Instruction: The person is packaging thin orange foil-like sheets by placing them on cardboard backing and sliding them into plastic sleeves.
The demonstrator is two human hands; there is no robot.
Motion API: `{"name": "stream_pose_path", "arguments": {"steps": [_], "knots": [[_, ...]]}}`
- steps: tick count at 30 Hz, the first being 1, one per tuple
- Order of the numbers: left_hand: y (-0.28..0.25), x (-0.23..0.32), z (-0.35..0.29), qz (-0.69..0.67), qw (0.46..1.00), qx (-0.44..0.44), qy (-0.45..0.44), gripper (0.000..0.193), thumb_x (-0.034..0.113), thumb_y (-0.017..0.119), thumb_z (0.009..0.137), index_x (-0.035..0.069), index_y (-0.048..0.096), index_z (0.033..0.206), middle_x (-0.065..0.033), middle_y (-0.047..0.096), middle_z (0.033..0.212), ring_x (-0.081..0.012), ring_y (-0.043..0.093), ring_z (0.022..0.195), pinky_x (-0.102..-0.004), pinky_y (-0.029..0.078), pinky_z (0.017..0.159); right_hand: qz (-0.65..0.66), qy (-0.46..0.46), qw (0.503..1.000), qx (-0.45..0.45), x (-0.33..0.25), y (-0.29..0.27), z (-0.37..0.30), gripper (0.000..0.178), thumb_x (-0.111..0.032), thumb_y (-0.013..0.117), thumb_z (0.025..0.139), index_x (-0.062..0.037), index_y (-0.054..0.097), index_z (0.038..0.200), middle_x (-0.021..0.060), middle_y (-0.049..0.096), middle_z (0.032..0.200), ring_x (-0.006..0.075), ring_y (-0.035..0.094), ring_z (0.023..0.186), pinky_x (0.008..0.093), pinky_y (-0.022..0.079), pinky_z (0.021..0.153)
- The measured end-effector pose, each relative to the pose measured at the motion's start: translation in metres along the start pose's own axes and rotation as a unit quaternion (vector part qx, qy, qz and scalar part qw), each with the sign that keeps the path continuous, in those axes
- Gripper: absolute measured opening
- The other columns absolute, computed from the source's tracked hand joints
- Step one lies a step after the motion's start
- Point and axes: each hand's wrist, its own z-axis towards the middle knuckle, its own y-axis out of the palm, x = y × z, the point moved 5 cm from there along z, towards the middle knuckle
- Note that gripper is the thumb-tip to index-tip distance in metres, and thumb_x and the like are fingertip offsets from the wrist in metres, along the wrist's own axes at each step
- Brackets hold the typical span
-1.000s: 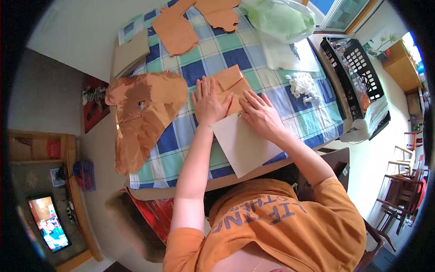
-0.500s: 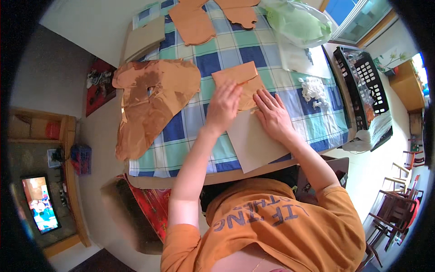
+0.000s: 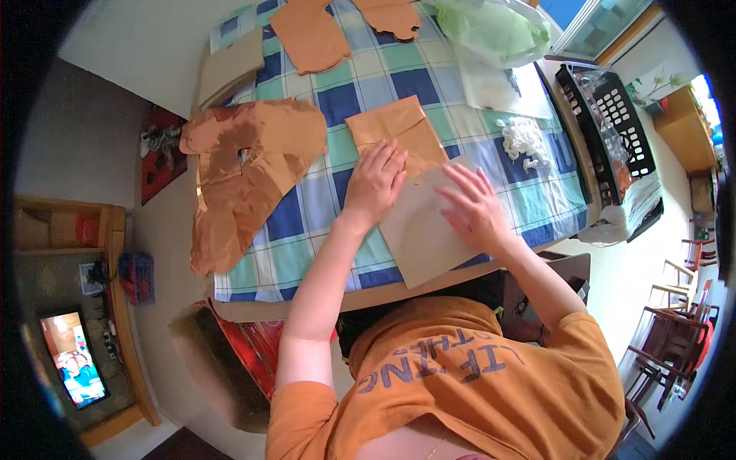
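A folded copper-coloured foil piece lies on the checked tablecloth, its near end over a grey-beige card sheet. My left hand rests on the foil's near left edge, fingers stretched out and flat. Over the card, just right of the foil's near end, is my right hand, its fingers apart and holding nothing. Whether its fingertips touch the card I cannot tell. Left of my hands a large crumpled foil sheet spreads out, with a small hole in it.
At the far side lie flat copper-coloured foil shapes and a stack of card. White crumpled bits, a pale green plastic bag and a clear sheet sit to the right. A black crate stands beyond the table's right edge.
My right hand has come off the foil toward me and to the right, its fingers spreading. My left hand stays on the foil's left side. The whole view has shifted slightly.
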Motion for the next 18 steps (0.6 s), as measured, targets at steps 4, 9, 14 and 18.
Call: {"name": "stream_pose_path", "arguments": {"steps": [4, 9, 14, 18], "knots": [[-0.001, 0.001, 0.001, 0.003, 1.0, -0.001, 0.007, 0.036, 0.019, 0.058, 0.089, 0.007, 0.058, 0.123, -0.0152, 0.053, 0.132, -0.0339, 0.046, 0.126, -0.0453, 0.035, 0.108, -0.05, 0.001, 0.996, -0.079, -0.005, 0.011, -0.008, 0.049, -0.022, 0.062, 0.086, -0.0204, 0.053, 0.134, 0.0099, 0.044, 0.145, 0.031, 0.035, 0.137, 0.0533, 0.025, 0.112], [0.002, -0.002, 0.0, 0.004, 1.0, 0.004, 0.009, 0.035, 0.021, 0.058, 0.09, 0.008, 0.058, 0.122, -0.0145, 0.052, 0.133, -0.033, 0.045, 0.127, -0.0465, 0.034, 0.108, -0.069, 0.01, 0.996, -0.053, -0.008, 0.021, 0.006, 0.044, -0.023, 0.059, 0.089, -0.0197, 0.054, 0.133, 0.0083, 0.045, 0.144, 0.0288, 0.037, 0.136, 0.0531, 0.026, 0.111], [-0.003, -0.006, 0.003, -0.027, 0.999, 0.022, 0.023, 0.031, 0.017, 0.057, 0.09, 0.006, 0.06, 0.119, -0.0149, 0.059, 0.122, -0.0341, 0.051, 0.12, -0.0437, 0.038, 0.105, -0.068, 0.009, 0.997, -0.046, -0.01, 0.024, 0.008, 0.042, -0.023, 0.058, 0.09, -0.0194, 0.055, 0.132, 0.0083, 0.047, 0.141, 0.029, 0.039, 0.135, 0.0528, 0.026, 0.112], [-0.022, -0.025, -0.001, -0.157, 0.973, 0.087, -0.145, 0.03, 0.015, 0.061, 0.087, 0.003, 0.059, 0.114, -0.0141, 0.063, 0.112, -0.0331, 0.056, 0.109, -0.0421, 0.043, 0.097, -0.071, 0.013, 0.997, -0.038, -0.007, 0.025, 0.006, 0.041, -0.021, 0.058, 0.09, -0.0189, 0.056, 0.131, 0.0083, 0.048, 0.141, 0.029, 0.039, 0.135, 0.0527, 0.025, 0.112]]}}
